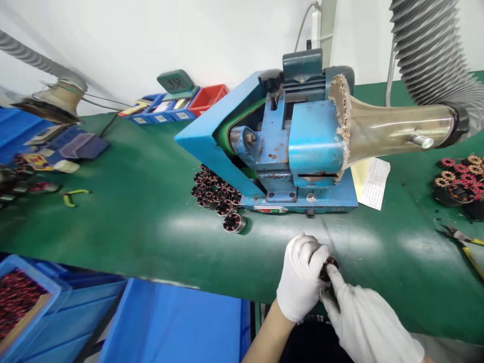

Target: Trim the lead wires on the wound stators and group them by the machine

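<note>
My left hand (301, 275), in a white glove, is wrapped round a motor stator (330, 267) just above the green bench's front edge. My right hand (365, 310), gloved too, presses its index finger against the stator's open face while the thumb lies below. Much of the stator is hidden by the fingers. Ahead stands a blue belt-driven machine (272, 151) with a green belt inside its guard. Beside its base sits a cluster of similar stators (212, 189) with copper windings, and one stator (234, 223) stands at the front of that group.
A metal suction hood (397, 126) joins the machine to a grey hose. To the right are wound cores (459, 179) and yellow-handled pliers (467, 247). Small bins (162, 116) line the wall. Blue crates (177, 322) stand below the bench's front edge at left.
</note>
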The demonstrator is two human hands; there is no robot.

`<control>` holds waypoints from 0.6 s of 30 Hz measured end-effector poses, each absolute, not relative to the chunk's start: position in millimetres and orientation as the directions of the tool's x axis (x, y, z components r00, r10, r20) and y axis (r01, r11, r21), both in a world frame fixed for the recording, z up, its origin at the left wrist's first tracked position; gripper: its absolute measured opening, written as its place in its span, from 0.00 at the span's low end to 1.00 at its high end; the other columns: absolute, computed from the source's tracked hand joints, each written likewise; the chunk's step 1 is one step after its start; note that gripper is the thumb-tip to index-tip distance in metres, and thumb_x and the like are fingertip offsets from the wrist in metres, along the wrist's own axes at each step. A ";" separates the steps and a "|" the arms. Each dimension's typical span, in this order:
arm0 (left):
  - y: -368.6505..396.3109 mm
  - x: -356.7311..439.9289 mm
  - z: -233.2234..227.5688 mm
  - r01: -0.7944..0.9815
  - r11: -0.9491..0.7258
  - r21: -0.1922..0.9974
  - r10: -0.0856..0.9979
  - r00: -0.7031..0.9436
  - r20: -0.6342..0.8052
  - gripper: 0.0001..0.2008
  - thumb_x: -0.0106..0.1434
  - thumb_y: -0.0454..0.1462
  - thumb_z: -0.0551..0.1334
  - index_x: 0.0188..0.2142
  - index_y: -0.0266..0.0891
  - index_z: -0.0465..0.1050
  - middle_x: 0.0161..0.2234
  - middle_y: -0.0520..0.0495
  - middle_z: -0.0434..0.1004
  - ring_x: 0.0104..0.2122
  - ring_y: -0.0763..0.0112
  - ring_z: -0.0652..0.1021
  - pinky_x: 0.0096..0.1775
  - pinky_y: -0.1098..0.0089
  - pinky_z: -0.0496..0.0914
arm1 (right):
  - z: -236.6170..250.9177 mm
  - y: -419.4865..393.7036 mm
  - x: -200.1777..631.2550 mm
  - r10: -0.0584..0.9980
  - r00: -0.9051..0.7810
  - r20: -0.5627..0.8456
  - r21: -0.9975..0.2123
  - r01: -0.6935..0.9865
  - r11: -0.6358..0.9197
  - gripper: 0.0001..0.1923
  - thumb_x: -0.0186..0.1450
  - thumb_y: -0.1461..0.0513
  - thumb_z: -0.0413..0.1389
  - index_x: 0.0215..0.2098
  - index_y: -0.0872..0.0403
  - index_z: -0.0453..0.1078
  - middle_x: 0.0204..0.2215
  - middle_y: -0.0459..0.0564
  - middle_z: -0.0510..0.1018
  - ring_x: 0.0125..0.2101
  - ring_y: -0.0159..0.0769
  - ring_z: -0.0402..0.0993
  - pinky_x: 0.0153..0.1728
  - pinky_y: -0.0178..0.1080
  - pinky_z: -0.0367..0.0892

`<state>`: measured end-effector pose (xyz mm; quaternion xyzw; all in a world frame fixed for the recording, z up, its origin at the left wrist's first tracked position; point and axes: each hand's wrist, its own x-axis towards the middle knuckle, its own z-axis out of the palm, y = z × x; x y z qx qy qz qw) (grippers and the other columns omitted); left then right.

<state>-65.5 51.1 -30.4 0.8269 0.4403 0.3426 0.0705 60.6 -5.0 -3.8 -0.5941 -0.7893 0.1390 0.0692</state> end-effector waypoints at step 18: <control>53.3 -66.7 -29.8 0.644 -0.569 0.511 0.820 0.401 0.408 0.16 0.51 0.34 0.61 0.41 0.38 0.65 0.35 0.45 0.71 0.42 0.59 0.73 0.49 0.52 0.67 | -0.3 14.7 89.9 0.970 -0.133 -0.204 -0.739 0.671 -0.063 0.13 0.64 0.61 0.46 0.34 0.51 0.73 0.31 0.52 0.82 0.30 0.41 0.78 0.32 0.41 0.71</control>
